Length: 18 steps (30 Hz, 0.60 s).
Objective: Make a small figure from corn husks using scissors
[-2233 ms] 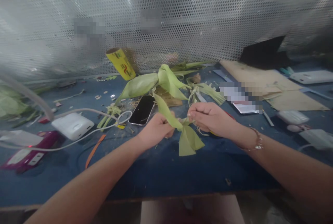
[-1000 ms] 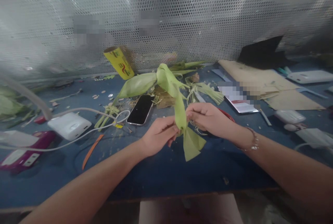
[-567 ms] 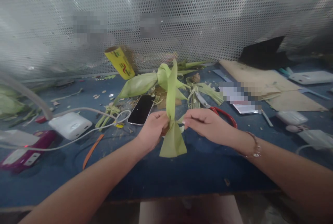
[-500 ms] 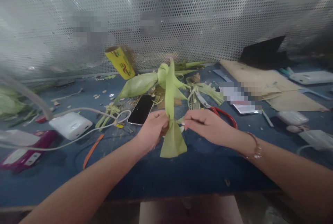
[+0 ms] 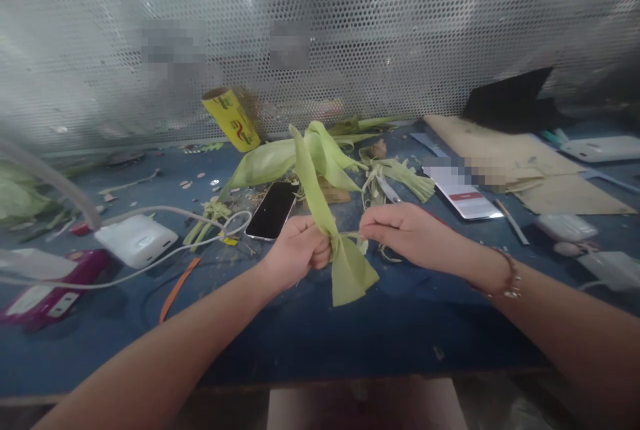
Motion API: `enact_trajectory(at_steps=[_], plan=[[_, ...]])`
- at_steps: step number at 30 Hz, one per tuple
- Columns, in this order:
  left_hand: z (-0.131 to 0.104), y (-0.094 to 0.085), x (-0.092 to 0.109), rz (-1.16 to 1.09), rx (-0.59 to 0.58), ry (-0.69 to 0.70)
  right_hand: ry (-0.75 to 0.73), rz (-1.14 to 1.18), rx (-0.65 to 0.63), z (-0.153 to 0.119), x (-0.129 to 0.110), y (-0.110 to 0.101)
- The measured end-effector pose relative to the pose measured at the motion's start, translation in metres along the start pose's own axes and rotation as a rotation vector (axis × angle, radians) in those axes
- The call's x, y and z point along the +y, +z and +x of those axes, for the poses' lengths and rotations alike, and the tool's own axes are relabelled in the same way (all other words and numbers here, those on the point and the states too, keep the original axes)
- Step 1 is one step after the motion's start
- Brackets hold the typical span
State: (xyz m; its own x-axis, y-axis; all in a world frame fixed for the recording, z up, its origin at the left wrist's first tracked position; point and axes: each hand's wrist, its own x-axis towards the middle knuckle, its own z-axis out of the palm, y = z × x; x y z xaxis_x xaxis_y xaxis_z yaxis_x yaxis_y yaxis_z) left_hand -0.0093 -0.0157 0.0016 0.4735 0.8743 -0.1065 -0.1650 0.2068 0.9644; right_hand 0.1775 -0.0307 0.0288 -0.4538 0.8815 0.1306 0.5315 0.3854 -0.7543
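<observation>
**Green leaf gathered in one hand, thin strip taut to the other**

From where I stand, a purple power strip lies near the left edge of the tabletop, with a white charger just beyond it. Nearer the middle is a dark phone. The left hand is closed on the leaf at its narrow waist, above the tabletop; one end stands up, and the other flares toward the near edge. The strip runs from that waist to the right hand, whose fingertips pinch it. Whether it goes right round the leaf, I can't tell. Scissors lie behind that hand; brown sheets spread toward the right edge.

I'd clamp the waist firmly so the gathers can't open, draw the strip level and evenly, and ease off if it starts to fray: fibre this thin could snap under a jerk.
</observation>
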Motion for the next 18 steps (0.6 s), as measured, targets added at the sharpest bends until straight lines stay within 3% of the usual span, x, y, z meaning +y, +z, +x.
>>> enact_trajectory(at_steps=[4,9,12,14,18], plan=[[-0.002,-0.002,0.004,0.256,-0.026,0.106,0.059,0.042,0.020,0.000,0.001,-0.001],[-0.008,0.002,0.012,0.851,0.118,0.413,0.107,0.293,-0.013,-0.002,-0.001,0.005],[-0.006,0.002,0.008,0.955,0.080,0.522,0.096,0.278,0.003,-0.003,-0.003,0.009],[-0.003,0.001,0.003,0.968,0.053,0.503,0.114,0.193,0.034,-0.003,-0.003,0.010],[0.004,-0.002,-0.004,1.002,0.107,0.310,0.161,0.125,0.036,0.003,0.006,0.014]])
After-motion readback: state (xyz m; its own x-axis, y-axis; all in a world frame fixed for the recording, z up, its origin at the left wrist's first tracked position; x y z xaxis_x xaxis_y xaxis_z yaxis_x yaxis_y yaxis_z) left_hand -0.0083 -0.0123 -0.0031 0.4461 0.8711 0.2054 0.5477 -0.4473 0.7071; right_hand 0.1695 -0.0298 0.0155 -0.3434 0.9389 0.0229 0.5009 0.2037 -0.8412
